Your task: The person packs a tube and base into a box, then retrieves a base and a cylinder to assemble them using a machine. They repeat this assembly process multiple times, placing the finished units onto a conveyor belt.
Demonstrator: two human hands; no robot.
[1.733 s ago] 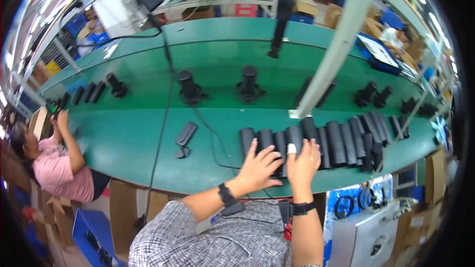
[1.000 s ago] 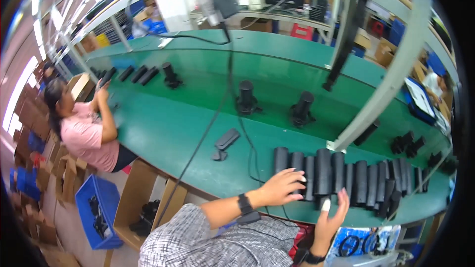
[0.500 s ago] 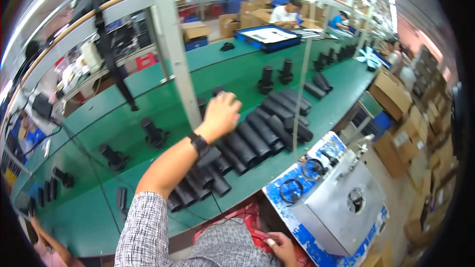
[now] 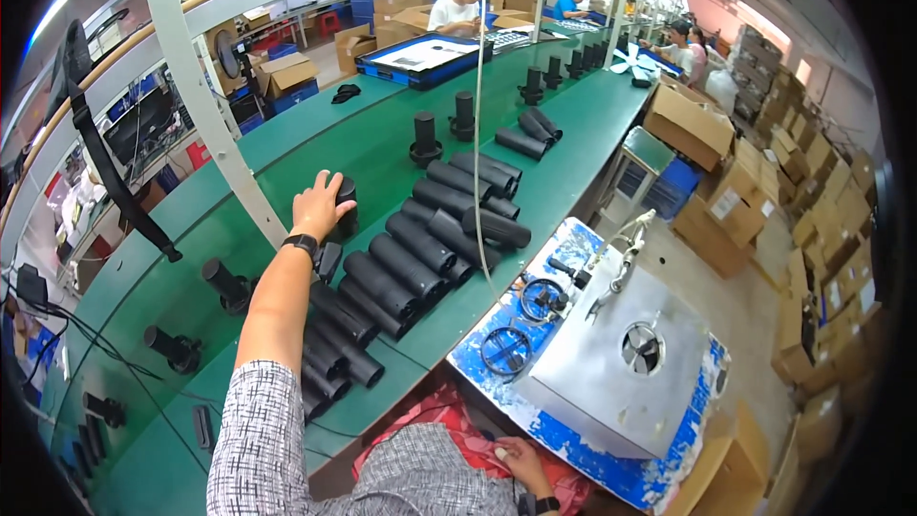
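My left hand [image 4: 320, 206] reaches over the green workbench [image 4: 287, 145] with its fingers apart. Its thumb lies against an upright black cylinder [image 4: 348, 214], whose lower end is partly hidden. Close to the wrist lies a pile of black tubes [image 4: 405, 263]. Further along the bench, similar black cylinders on flanged bases stand upright, such as the cylinder [image 4: 425, 137] to the right and the tilted-looking one [image 4: 225, 282] to the left. Down at my lap, my right hand [image 4: 523, 462] is curled over red cloth [image 4: 449, 418]; a small whitish bit shows at its fingers, too small to name.
A metal box with a round opening [image 4: 592, 373] stands on a blue-and-white worn table [image 4: 468, 355] at my right. A white post [image 4: 215, 96] rises beside my left hand. Across the bench are a blue tray [image 4: 420, 62] and a seated person [image 4: 454, 11]. Cardboard boxes [image 4: 693, 124] fill the right.
The view has swung right, so the bench contents appear further left. My left hand's fingers have spread from a closed grasp around the cylinder's top. My right hand stays at my lap.
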